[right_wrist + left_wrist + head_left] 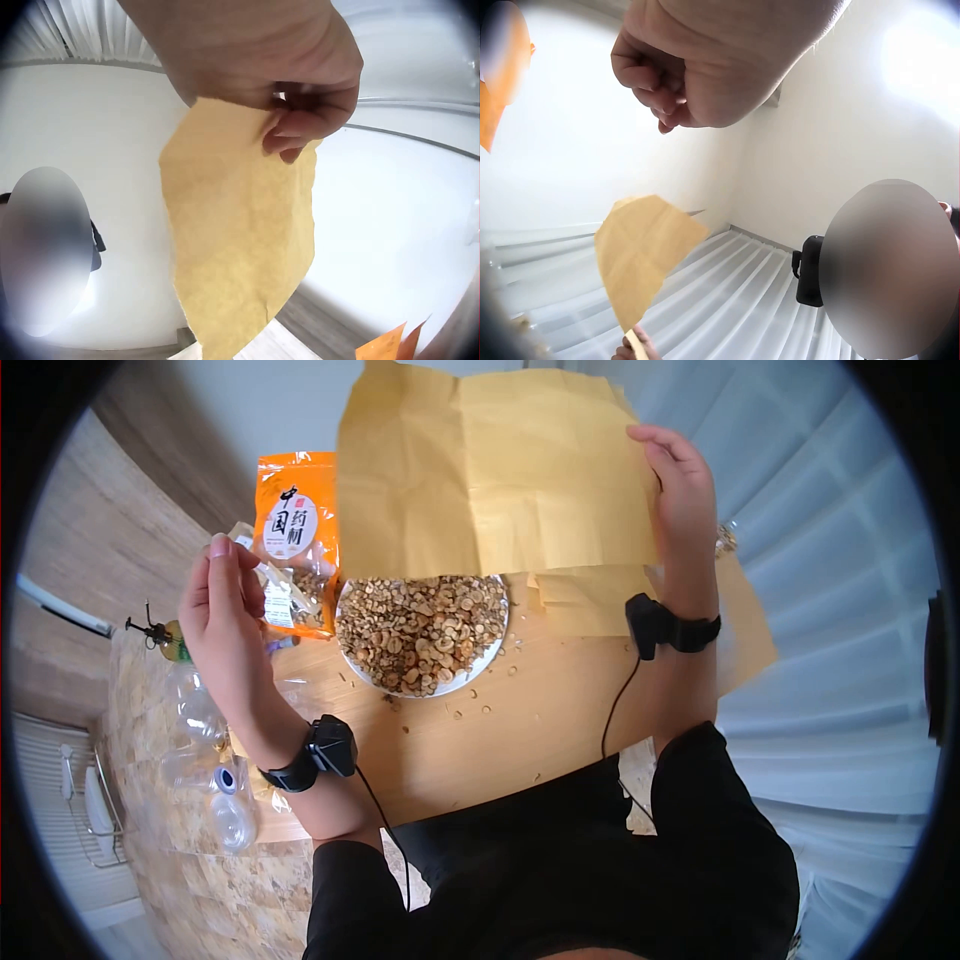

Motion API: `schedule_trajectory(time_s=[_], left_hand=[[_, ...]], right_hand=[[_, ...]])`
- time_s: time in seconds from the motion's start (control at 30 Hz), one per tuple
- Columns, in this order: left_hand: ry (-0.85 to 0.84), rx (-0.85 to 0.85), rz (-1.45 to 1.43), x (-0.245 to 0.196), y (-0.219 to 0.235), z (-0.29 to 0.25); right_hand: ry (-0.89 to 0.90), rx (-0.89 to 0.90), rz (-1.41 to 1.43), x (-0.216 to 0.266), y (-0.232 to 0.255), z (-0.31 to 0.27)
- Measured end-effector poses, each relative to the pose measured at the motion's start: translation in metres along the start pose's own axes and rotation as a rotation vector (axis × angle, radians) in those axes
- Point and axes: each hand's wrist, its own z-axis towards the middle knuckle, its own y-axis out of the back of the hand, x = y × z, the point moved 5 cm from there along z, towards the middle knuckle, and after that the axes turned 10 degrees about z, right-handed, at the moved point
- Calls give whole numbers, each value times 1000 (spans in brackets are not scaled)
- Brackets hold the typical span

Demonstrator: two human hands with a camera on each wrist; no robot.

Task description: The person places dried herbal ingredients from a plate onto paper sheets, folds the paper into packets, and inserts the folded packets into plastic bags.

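Observation:
My right hand [685, 480] pinches a large sheet of creased brown paper [500, 470] by its right edge. The sheet is held up over the far side of the table, and in the right wrist view thumb and fingers [289, 142] grip its border. My left hand [222, 595] is raised at the left with its fingers curled in toward the thumb, and nothing shows between them in the left wrist view. Behind it stands an orange zip bag [297, 490] with Chinese print. A white plate [462, 680] heaped with dried, sliced herbs lies partly hidden under the sheet.
More brown paper [590, 600] lies on the wooden table [520, 730] beneath the raised sheet. Small herb bits are scattered before the plate. Clear plastic bottles [233, 820] and a spray bottle [165, 635] are at the left. White curtains [820, 690] hang at the right.

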Motion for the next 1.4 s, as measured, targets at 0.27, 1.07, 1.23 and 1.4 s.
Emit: schedule_trajectory(time_s=[0.27,1.07,1.23,1.4], left_hand=[[-87,60,54,-12,8,-5],[-136,114,61,-18,14,-7],[-134,104,69,-18,14,-7],[-127,104,64,-18,12,-7]], right_hand=[[-333,-177,12,-18,103,-56],[-106,-35,242,12,36,-65],[-119,-67,165,-5,43,-70],[-388,-102,181,-39,45,-110]])
